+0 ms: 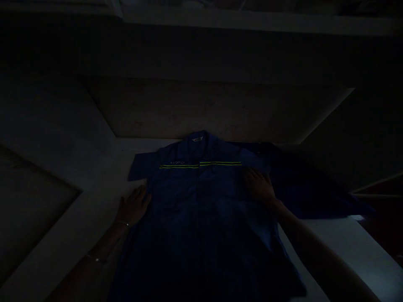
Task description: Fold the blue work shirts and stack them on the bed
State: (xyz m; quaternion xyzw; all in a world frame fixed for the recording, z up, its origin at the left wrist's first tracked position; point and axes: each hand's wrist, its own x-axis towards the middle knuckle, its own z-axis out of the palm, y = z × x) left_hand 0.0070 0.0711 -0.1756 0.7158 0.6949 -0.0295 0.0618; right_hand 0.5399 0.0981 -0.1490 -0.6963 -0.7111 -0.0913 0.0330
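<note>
A dark blue short-sleeved work shirt (pixel 201 209) lies spread out front side up, its collar at the far end and two thin yellow-green stripes across the chest. My left hand (pixel 134 205) rests at the shirt's left edge, just below the sleeve, its fingers stretched out. Flat on the right side of the chest, below the stripe, lies my right hand (pixel 260 184) with the fingers extended. Neither hand grips the cloth. The light is very dim, so the lower part of the shirt is hard to make out.
Another dark blue garment (pixel 302 184) lies to the right, partly beneath the shirt's right sleeve. The pale surface (pixel 355 239) under them shows at both sides. Behind the collar rises a back panel (pixel 201 109), with a shelf edge (pixel 220 19) above and side panels left and right.
</note>
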